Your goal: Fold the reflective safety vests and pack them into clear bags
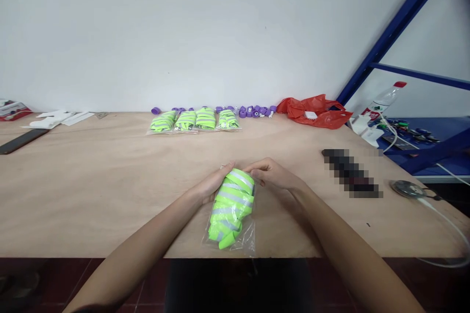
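Holding the clear bag point(248, 238) of yellow-green strap point(230, 200) near the front edge of the table point(110, 181), cupping its side with the left hand point(212, 184), apparently pinching its far corner with the right hand point(270, 174), and risking a tear by tugging too hard!

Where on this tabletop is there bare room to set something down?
The widest bare stretch lies between the left hand and the dark flat slab at far left. Another strip runs between the held bundle and the row of four bagged bundles. The wall side is crowded: those four, purple items, the red bag.
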`<state>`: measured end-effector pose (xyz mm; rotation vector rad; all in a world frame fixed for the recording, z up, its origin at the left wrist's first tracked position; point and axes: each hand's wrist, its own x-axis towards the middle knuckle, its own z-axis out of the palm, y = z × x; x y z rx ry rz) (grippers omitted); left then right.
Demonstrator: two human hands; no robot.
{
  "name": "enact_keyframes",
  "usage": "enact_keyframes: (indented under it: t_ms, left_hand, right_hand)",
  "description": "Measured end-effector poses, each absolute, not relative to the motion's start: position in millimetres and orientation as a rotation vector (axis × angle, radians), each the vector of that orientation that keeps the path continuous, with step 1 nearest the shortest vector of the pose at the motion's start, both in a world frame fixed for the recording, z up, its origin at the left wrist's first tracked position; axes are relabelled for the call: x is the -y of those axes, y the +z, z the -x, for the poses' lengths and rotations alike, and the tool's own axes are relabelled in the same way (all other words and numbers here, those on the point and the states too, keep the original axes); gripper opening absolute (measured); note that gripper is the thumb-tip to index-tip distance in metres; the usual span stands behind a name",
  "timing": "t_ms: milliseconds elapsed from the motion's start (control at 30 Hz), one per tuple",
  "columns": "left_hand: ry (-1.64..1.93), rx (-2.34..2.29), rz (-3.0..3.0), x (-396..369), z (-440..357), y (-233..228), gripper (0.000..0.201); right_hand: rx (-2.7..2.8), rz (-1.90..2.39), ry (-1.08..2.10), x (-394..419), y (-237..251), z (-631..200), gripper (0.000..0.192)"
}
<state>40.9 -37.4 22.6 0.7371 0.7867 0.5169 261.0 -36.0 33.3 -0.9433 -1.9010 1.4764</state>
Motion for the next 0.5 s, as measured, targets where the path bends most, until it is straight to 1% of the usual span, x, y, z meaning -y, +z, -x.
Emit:
enact_keyframes:
  t_ms: [133, 233, 400, 500]
  left_hand:
    - [0.506, -0.882, -0.766, 36, -38, 23, 0.051]
    - [0.523, -0.929, -0.782, 36, -39, 25, 0.051]
    - [0.519, -0.900, -0.804, 37, -40, 24, 0.053]
    - [0.531, -0.883, -0.797, 36, -40, 23, 0.048]
  right_hand:
    - [1.932, 0.924, 1.578, 36, 31, -261, 0.044]
    - [1.975, 0.896, 1.650, 37, 35, -260, 0.042]
    - [2.090, 0.893, 1.668, 39, 43, -257, 0.039]
    - [2.113, 0.886, 1.702, 39, 44, -256, 0.036]
